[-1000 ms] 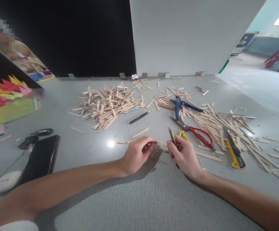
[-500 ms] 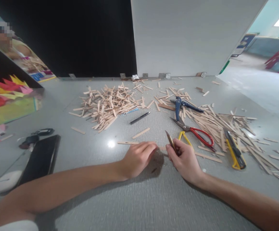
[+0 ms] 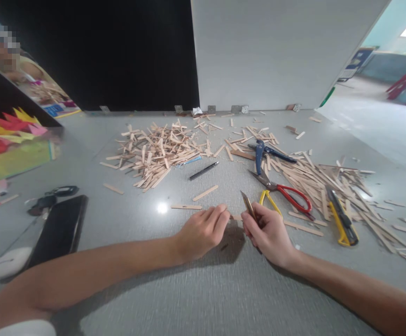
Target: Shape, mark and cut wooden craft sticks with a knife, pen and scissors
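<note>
Fingers pinched together, my left hand (image 3: pixel 203 229) grips the end of a thin wooden stick (image 3: pixel 236 217) just above the table. A short stretch of that stick shows between my hands; the rest is hidden by fingers. My right hand (image 3: pixel 271 232) is closed around a craft knife (image 3: pixel 247 202) with a brass-coloured body, its pointed blade tilted up and away. Beyond my left hand lies another flat stick (image 3: pixel 186 206) with a dark mark, and a loose stick (image 3: pixel 206 192) rests behind it. Yellow-handled pliers (image 3: pixel 272 203) lie partly hidden behind my right hand.
Wooden sticks form a heap (image 3: pixel 161 149) at centre left and a spread (image 3: pixel 311 177) on the right. Red-handled snips (image 3: pixel 296 198), a blue-handled tool (image 3: pixel 260 156), a yellow cutter (image 3: pixel 343 219) and a black pen (image 3: pixel 203 171) lie around. A phone (image 3: pixel 61 228) is left. A person sits far left.
My left hand has shifted and rolled slightly, with its fingers a little higher, and more of the marked stick behind it shows. My right hand and the knife have barely moved.
</note>
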{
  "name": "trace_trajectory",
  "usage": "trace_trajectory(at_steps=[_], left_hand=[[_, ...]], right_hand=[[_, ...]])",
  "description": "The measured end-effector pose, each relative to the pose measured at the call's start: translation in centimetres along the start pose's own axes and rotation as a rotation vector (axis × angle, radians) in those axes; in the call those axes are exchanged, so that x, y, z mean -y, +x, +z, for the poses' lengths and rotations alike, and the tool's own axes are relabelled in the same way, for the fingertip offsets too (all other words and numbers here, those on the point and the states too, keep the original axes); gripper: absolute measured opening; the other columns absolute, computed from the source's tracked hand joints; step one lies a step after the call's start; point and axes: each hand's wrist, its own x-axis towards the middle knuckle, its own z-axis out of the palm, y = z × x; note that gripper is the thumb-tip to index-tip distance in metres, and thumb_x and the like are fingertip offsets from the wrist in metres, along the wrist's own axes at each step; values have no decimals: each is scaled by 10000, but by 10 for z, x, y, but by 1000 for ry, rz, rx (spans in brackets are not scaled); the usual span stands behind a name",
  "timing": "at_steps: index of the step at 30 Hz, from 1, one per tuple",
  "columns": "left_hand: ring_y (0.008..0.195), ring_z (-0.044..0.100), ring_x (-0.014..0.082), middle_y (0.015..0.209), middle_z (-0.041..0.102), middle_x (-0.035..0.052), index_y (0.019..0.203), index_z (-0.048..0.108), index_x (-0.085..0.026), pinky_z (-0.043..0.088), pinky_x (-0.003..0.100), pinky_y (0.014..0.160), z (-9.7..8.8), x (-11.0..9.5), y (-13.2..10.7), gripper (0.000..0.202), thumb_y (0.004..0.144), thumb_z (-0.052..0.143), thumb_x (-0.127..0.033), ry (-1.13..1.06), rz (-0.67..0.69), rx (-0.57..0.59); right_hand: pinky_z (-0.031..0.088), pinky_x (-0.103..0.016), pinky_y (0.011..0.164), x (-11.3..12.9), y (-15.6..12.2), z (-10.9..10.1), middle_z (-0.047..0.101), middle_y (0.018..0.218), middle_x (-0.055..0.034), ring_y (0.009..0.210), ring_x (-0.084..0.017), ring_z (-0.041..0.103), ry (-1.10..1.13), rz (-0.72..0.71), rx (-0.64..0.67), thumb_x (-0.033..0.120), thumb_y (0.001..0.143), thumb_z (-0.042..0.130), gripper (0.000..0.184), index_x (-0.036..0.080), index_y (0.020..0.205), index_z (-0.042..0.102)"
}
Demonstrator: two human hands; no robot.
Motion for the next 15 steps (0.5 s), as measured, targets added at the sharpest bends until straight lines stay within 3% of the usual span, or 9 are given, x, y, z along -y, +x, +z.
trace_trajectory(at_steps=[10, 15], left_hand=[[863, 780, 234, 978, 742, 131, 1185, 522, -114, 617, 275, 665, 1, -3, 1, 216, 1080, 360, -16, -32, 30, 6], [742, 770, 187, 886, 761, 84, 1201, 532, -117, 632, 257, 629, 1, 1, 3, 182, 1140, 362, -99, -206, -40, -74]], right_hand=[[286, -225, 338, 6, -2, -2, 516, 515, 47, 379, -91, 405, 48, -5, 23, 562, 954, 673, 458, 269, 673, 461], [309, -225, 363, 3, 1, -2, 481, 508, 60, 397, -92, 398, 32, -44, -84, 536, 958, 674, 454, 270, 671, 446]])
